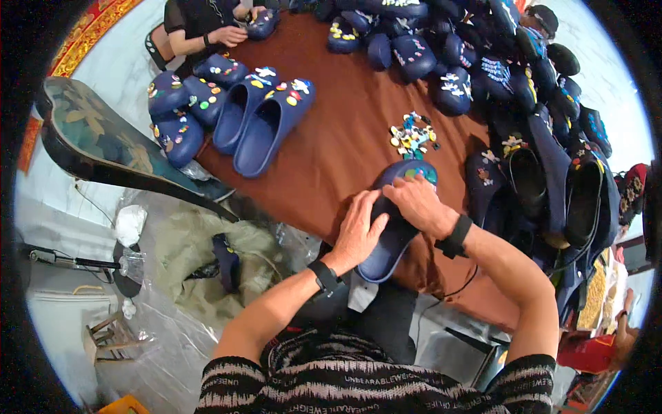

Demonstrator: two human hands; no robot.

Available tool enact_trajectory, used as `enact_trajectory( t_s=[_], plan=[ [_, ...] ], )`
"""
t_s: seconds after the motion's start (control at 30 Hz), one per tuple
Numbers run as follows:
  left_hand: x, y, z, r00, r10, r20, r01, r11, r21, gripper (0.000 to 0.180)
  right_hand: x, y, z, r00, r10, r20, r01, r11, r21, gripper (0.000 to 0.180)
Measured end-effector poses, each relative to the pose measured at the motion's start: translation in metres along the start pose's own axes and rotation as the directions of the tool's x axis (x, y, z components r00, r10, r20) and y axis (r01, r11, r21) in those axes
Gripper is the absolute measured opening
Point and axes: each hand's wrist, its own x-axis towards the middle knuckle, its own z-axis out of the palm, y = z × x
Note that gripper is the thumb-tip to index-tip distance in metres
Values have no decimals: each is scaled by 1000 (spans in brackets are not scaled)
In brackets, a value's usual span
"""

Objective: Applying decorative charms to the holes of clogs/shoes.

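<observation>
A dark blue foam clog [381, 261] lies at the near edge of the brown-covered table, its toe pointing away from me. My left hand [357, 231] grips its left side, with the thumb lying over the opening. Bent fingers of my right hand [420, 205] press together on the clog's toe; whatever they hold is hidden. Beside those fingers, green and other colourful shoe charms [422, 174] show on the toe. Just beyond the toe is a small pile of loose charms [414, 136] in yellow, white, black and blue.
Charm-covered blue clogs [276, 124] stand in a group at the left of the brown cloth [331, 131]. A large heap of clogs [476, 76] covers the far right. Across the table, another person's hand [229, 36] handles a clog. A wooden chair back [103, 134] juts in at left.
</observation>
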Motion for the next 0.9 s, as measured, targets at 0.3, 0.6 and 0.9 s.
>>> enact_trajectory(
  t_s=[0.3, 0.6, 0.9],
  plan=[
    [-1, -1, 1, 1000, -5, 29, 4, 1000, 6, 43, -1, -2, -7, 999, 53, 1, -53, 998, -19, 14],
    [-1, 3, -1, 999, 42, 0, -42, 999, 32, 38, -33, -13, -7, 988, 38, -147, -38, 999, 6, 33],
    [5, 2, 3, 998, 62, -3, -61, 995, 73, 38, -33, -10, 10, 996, 37, -84, -46, 992, -114, 18]
  ],
)
